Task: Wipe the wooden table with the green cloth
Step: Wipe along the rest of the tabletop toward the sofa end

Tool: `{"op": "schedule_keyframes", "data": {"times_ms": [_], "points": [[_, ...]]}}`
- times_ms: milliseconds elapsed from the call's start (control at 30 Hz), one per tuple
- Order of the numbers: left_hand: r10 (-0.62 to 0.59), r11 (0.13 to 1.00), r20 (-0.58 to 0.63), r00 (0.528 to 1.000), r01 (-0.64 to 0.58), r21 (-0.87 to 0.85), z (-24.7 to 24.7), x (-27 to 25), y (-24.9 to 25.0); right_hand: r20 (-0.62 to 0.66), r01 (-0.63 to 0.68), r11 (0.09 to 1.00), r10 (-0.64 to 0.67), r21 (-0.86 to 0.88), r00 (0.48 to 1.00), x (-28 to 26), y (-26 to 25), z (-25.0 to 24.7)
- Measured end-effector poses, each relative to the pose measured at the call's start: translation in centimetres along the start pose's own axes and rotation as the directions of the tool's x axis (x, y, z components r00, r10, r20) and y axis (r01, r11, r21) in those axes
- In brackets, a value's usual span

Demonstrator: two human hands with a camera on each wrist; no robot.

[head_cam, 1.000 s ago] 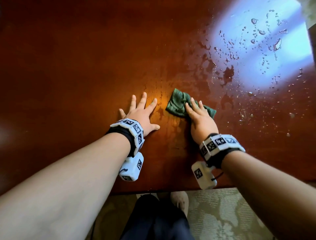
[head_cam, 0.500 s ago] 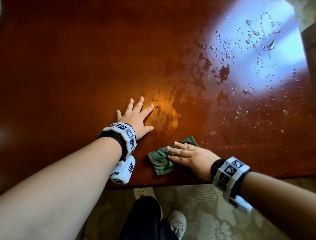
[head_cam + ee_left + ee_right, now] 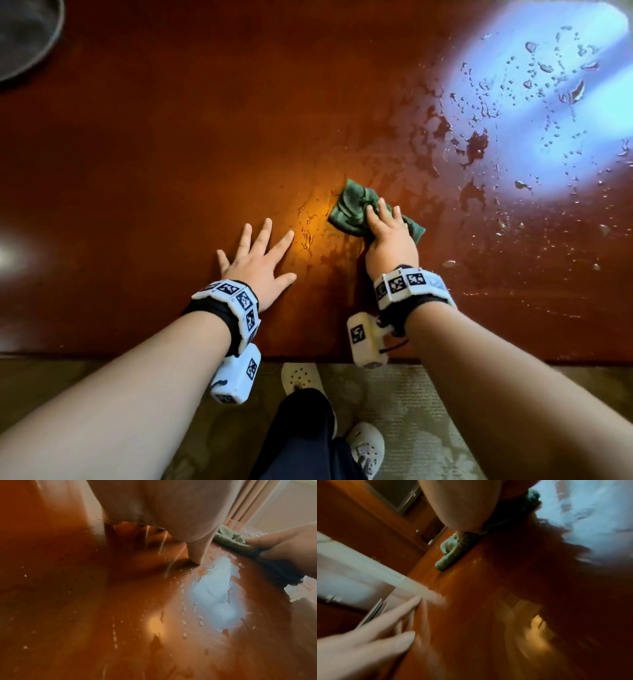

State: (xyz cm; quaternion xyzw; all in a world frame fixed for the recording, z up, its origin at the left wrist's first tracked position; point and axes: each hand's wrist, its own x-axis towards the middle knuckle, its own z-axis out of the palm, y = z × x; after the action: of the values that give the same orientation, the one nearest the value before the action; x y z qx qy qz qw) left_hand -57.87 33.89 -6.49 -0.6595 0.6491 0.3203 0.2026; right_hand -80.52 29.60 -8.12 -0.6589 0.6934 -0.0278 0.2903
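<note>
Since half a second ago my right hand (image 3: 388, 238) has swept the green cloth (image 3: 356, 210) away from the near edge and back up toward the middle of the wooden table (image 3: 171, 154). My fingers lie straight and close together on top of the cloth, pressing the crumpled, bunched fabric flat against the wood; the wrist view shows its rolled edge (image 3: 452, 553) touching the surface. My left hand (image 3: 260, 260) rests palm down just beside it, fingers spread apart and straight, holding nothing. Around both hands the tabletop is glossy reddish-brown, streaked with a thin wet film, and a warm lamp glow reflects between them. Farther right, scattered water droplets (image 3: 548, 75) bead under a pale blue window reflection. At the far left corner sits the dark rim of a round bowl (image 3: 30, 41), its contents unclear. Patterned carpet (image 3: 394, 394) lies below the table edge.
</note>
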Motion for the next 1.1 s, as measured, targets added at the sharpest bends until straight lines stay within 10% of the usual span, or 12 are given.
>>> {"op": "schedule_keyframes", "data": {"times_ms": [200,467,667,800,1100], "points": [[-0.008,1.0,-0.02,1.0,0.007,-0.024,0.2,0.0,0.1,0.142,0.282,0.958,-0.274,-0.04,0.951,-5.6,-0.8,2.1],[0.012,1.0,-0.014,1.0,-0.012,-0.021,1.5,-1.8,-0.8,0.366,0.66,0.751,-0.61,-0.018,0.703,-6.8,3.3,1.1],[-0.144,0.982,-0.073,0.987,0.133,-0.137,3.0,-3.6,-3.6,0.129,0.347,0.938,-0.346,0.021,0.929,-1.8,0.4,0.3],[-0.116,0.985,-0.08,0.99,0.104,-0.14,3.2,-4.3,-4.5,0.113,0.255,0.967,-0.252,-0.011,0.961,-2.1,-2.9,2.3],[-0.144,0.969,-0.086,0.986,0.123,-0.215,3.6,-5.0,-3.4,0.472,0.709,0.705,-0.623,-0.005,0.623,-9.5,-1.5,3.6]]}}
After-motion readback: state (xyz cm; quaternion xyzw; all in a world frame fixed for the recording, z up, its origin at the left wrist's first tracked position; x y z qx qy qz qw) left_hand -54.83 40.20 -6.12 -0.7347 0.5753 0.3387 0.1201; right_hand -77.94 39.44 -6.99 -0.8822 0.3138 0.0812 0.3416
